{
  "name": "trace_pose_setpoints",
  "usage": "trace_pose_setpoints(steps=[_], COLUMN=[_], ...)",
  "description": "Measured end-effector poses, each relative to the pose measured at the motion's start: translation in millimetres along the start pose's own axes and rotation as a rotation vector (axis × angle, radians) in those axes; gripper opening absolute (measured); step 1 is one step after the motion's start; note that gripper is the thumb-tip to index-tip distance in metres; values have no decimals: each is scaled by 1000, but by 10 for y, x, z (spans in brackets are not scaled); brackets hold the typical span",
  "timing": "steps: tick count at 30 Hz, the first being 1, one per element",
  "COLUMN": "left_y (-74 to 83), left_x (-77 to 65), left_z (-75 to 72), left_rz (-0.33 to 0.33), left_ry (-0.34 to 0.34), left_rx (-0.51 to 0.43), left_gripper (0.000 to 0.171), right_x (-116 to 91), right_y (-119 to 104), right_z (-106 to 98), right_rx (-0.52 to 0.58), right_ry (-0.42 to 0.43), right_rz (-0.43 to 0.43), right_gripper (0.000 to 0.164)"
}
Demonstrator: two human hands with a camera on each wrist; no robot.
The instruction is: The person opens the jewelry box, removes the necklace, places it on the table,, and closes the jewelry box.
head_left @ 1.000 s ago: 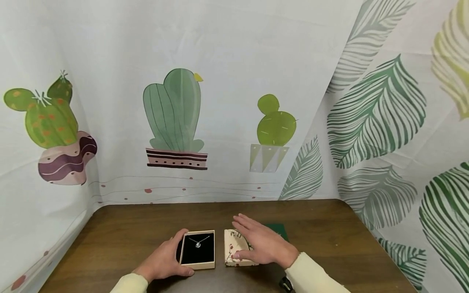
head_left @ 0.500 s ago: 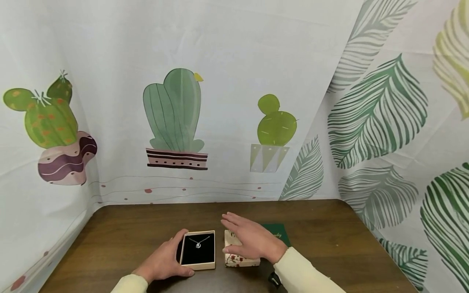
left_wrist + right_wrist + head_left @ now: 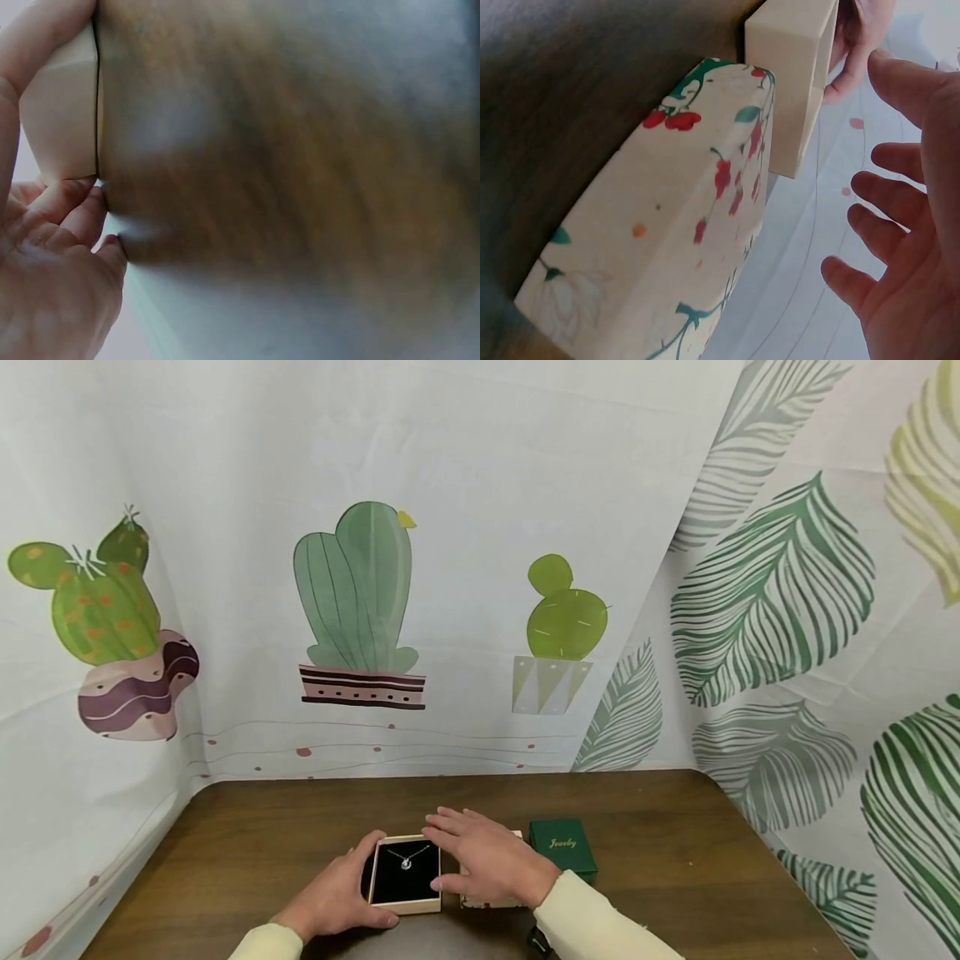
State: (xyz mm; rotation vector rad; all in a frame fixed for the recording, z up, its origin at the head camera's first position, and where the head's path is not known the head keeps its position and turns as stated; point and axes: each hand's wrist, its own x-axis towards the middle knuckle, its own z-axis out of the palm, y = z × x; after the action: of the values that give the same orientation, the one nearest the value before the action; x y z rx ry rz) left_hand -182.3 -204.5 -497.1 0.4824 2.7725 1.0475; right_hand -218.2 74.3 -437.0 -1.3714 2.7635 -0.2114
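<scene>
A cream jewelry box (image 3: 408, 907) stands uncovered on the table, its black pad bearing a silver necklace (image 3: 406, 863) with a round pendant. My left hand (image 3: 337, 889) grips this box from the left, thumb at the near side and fingers at the far side; the left wrist view has the hand (image 3: 60, 285) against the box's plain wall (image 3: 64, 112). With fingers extended, my right hand (image 3: 487, 860) hovers above the floral-patterned box lid (image 3: 667, 195), its fingertips reaching to the jewelry box's right edge. The hand covers most of the lid in the head view.
A green box (image 3: 566, 845) lettered "Jewelry" lies to the right, behind the right forearm. The brown wooden table (image 3: 675, 877) ends at a white curtain (image 3: 480, 485) printed with cacti and leaves. Near my right wrist shows a small black object (image 3: 538, 939).
My right hand has moved left across the floral lid toward the necklace box, bringing the green box into full view. The left hand and its box have stayed in place.
</scene>
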Motion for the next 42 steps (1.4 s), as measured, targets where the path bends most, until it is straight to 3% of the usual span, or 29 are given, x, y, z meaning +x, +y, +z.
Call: trace_pose_setpoints(steps=[10, 21, 26, 33, 42], left_y=[-25, -1, 0, 8, 75], left_x=[-1, -10, -7, -5, 12], left_z=[4, -4, -2, 3, -30], left_rz=[-26, -41, -38, -14, 6], left_ry=[-11, 11, 7, 14, 20], left_rx=[-12, 41, 49, 73, 124], left_gripper=[110, 115, 115, 116, 116], right_x=[96, 260, 330, 377, 451], right_y=[-100, -236, -260, -286, -319], right_z=[132, 216, 240, 255, 239], right_rx=[-172, -328, -288, -264, -295], right_ry=[37, 71, 34, 73, 64], right_rz=[-108, -211, -213, -250, -223], right_gripper=[55, 43, 34, 17, 15])
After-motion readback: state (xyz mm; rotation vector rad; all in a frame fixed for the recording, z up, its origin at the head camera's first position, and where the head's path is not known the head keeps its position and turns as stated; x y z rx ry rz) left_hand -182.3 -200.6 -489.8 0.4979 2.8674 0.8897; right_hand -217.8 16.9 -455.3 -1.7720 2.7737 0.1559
